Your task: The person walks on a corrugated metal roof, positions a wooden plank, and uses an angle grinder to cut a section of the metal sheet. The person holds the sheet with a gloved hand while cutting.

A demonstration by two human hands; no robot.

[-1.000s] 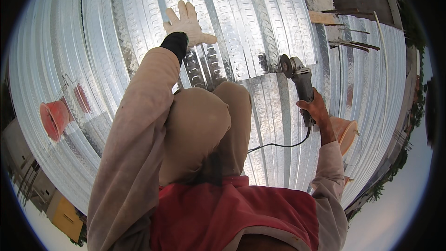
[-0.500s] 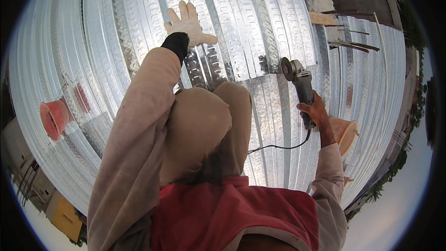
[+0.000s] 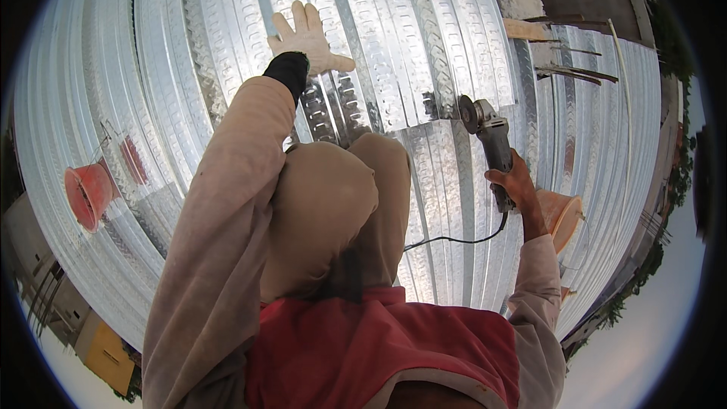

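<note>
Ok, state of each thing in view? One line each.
Left hand: gloved, open, fingers spread, apparently resting on the sheets.
Right hand: bare, closed around the grinder.
Grinder: held, disc end pointing away from the wearer; can't tell if running.
Disc: fitted; contact with metal unclear.
Cord: attached to grinder, slack.
Metal sheets: ribbed, laid side by side.
Red bucket: looks upright, contents unclear.

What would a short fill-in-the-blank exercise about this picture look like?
1. The right hand grips an angle ____.
2. The left hand wears a pale ____.
3. The colour of the bucket at the picture's left is ____.
4. The ridged sheets are made of ____.

Missing words: grinder; glove; red; metal.
</note>
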